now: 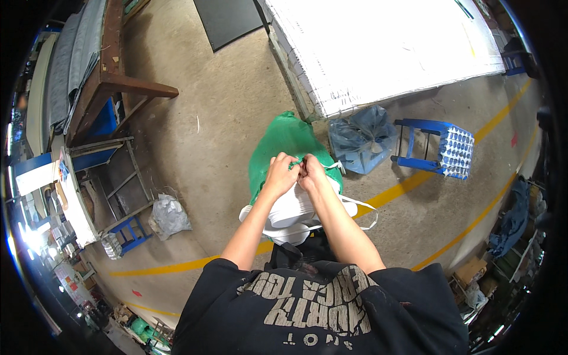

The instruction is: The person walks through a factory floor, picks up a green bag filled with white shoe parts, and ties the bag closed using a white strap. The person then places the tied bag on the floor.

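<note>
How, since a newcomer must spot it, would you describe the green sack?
Start at the large white tabletop, upper right. Beside its nearest corner, the green sack bulges just beyond the left hand and right hand. Its strong green sets it apart from the translucent bluish plastic bag to its right.

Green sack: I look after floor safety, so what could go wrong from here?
The left hand and right hand meet at the near edge of the green sack, so a hard tug there might tear it.
The white pieces are stacked loosely close to the body, below the hands, and could slide off.
A white strap loops out to the right and might snag on something, perhaps a foot.
</note>
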The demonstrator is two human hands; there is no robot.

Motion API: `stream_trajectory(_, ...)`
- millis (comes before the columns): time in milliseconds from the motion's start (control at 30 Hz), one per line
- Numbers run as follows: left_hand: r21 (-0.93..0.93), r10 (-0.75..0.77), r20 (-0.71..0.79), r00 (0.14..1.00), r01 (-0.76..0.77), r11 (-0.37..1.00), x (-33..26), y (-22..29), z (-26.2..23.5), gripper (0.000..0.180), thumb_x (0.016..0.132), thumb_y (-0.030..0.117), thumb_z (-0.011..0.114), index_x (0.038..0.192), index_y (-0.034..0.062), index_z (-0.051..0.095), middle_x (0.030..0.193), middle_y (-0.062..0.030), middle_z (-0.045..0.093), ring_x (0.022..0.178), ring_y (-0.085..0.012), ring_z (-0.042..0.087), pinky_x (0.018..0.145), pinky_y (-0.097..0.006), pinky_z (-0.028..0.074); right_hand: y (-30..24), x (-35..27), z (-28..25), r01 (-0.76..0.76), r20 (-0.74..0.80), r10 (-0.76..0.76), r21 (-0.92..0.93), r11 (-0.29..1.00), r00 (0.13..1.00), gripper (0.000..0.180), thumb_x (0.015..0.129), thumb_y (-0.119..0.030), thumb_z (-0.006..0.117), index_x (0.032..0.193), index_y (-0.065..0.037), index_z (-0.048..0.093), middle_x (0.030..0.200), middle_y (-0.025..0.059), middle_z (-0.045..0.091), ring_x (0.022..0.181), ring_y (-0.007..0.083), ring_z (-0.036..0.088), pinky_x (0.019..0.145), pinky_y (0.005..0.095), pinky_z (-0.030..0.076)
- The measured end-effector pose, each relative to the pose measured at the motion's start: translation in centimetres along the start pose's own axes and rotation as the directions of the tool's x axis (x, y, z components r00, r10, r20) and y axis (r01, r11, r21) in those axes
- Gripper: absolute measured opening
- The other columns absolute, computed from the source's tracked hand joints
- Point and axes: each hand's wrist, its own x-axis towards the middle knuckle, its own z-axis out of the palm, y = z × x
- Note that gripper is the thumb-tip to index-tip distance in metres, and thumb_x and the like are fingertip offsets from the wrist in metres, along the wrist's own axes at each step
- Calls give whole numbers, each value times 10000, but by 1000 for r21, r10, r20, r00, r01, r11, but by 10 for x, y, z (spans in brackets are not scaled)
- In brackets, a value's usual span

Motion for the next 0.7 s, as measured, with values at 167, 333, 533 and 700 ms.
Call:
stream_trajectory(167,11,-12,39,999,11,1000,-8,-1,-16,349,969,251,590,1123,-27,733,1118,-177,693,1091,-365,633,996,-438,495,3,-4,-2,-80,68,84,-63,995,994,200,1007,-211,503,823,-139,471,571,-15,414,410,128,350,403,330,344)
stream_trajectory(333,-274,-131,52,990,140,951,-13,-6,-30,338,1058,219,502,1089,-24,733,968,-171,730,871,-308,731,805,-413,556,8,-4,-3,-86,166,114,-164,983,979,208,1019,-233,489,833,-152,445,571,-24,355,415,113,278,430,318,385)
stream_trajectory(533,-214,-262,-61,963,244,946,0,-15,-26,223,1065,171,496,1167,-3,590,986,-227,736,896,-343,745,811,-446,556,5,-13,3,-44,262,78,-134,990,962,213,1049,-192,433,853,-107,425,621,7,389,452,102,310,737,375,642)
stream_trajectory(700,-278,-231,-30,973,213,936,5,-22,-28,204,1074,183,473,1191,19,502,1001,-247,736,909,-380,739,826,-473,553,-7,-17,4,-122,359,179,-175,977,916,216,1019,-165,430,822,-83,405,631,7,410,437,100,309,823,439,664)
